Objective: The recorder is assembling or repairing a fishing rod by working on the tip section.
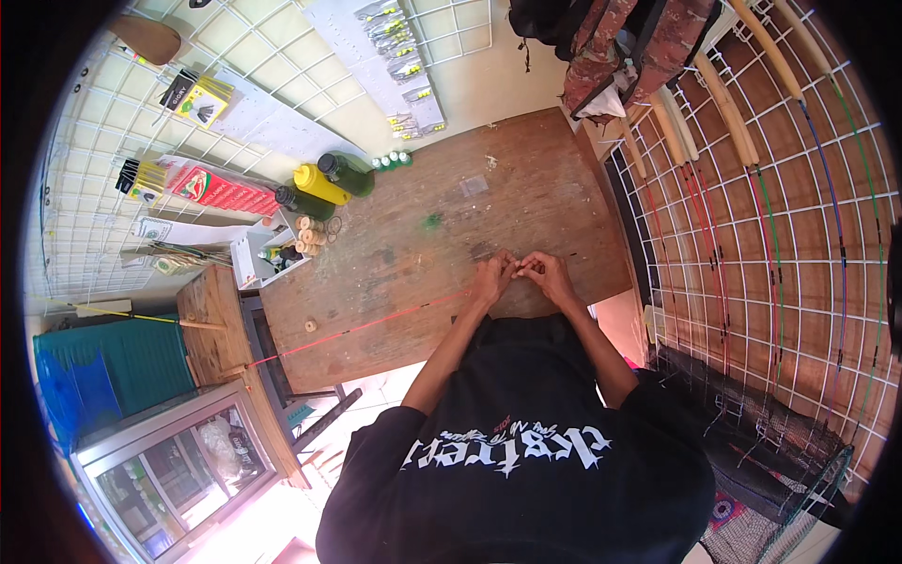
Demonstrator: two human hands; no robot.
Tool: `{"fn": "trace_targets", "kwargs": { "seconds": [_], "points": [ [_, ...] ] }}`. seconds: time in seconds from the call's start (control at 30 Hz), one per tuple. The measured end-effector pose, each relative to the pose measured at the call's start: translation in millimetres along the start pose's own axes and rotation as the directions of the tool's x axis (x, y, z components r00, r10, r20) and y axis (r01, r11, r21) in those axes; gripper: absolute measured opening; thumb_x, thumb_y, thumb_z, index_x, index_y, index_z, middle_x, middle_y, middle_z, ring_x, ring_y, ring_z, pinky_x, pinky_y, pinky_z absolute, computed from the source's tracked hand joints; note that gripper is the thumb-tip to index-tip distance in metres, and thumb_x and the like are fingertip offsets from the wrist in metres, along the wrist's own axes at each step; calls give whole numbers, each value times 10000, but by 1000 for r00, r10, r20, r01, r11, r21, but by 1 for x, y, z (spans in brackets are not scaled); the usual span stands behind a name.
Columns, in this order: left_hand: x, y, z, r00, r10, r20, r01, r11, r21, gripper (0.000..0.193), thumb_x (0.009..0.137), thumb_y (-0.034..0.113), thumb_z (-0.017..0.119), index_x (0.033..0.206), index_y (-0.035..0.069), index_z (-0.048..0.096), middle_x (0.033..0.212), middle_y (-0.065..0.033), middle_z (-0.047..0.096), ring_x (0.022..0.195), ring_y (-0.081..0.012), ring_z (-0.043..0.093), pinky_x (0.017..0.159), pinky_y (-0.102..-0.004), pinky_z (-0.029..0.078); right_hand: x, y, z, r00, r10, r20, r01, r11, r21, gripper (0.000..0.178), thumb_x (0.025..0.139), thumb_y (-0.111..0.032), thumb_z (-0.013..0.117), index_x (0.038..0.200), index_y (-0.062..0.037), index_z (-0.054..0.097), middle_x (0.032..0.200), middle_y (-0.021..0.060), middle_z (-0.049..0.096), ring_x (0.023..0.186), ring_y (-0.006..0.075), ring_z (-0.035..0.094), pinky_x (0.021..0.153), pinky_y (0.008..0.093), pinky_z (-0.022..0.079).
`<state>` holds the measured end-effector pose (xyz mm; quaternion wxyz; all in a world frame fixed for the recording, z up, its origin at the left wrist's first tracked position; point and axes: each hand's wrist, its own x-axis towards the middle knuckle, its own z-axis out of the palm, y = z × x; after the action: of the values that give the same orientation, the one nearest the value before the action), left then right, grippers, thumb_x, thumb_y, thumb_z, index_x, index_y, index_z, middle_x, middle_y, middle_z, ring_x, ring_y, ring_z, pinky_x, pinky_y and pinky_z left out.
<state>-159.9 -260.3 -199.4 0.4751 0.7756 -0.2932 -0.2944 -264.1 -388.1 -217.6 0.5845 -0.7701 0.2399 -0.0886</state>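
Rod (pixel 376 320), thin and red, slants over the counter (pixel 545 179), left end past the edge, right end running up to the left hand (pixel 493 274). Right hand (pixel 546 271) just beside it. Fingers of both curled in, tips nearly meeting; can't tell what they grip, too small. Lone cork piece (pixel 311 326) near rod, yellow bottle (pixel 321 184) at the back left.
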Motion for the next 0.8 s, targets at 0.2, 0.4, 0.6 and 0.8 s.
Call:
{"fn": "trace_targets", "kwargs": {
  "seconds": [0.2,0.4,0.6,0.8],
  "points": [
    [-1,-8,-2,998,-4,64,10,995,-97,157,881,190,612,890,33,602,683,-94,647,610,-140,596,593,-288,454,3,-3,-2,989,-146,11,145,968,-205,164,732,-115,741,880,-54,704,709,72,643,559,129,525,540,290,432],
    [0,-31,2,990,-77,119,102,971,-217,165,881,202,621,900,38,618,724,-55,669,651,-95,576,606,-277,450,8,-14,-10,980,106,170,-93,992,-85,156,729,-129,745,865,-61,709,750,77,687,660,131,618,620,297,476],
    [4,-26,3,982,-166,95,181,965,-192,186,884,199,617,911,16,623,743,-65,679,686,-98,601,640,-263,465,14,2,-15,972,112,206,-118,993,16,98,732,-57,735,819,-35,695,720,-5,669,617,32,544,552,203,432],
    [2,-14,4,989,-142,33,145,977,-157,187,885,205,614,920,21,624,762,-89,695,673,-114,617,644,-279,473,15,3,-18,958,58,282,-99,986,134,60,773,5,682,828,-7,661,761,27,660,656,53,579,582,194,453]
  ]
}}
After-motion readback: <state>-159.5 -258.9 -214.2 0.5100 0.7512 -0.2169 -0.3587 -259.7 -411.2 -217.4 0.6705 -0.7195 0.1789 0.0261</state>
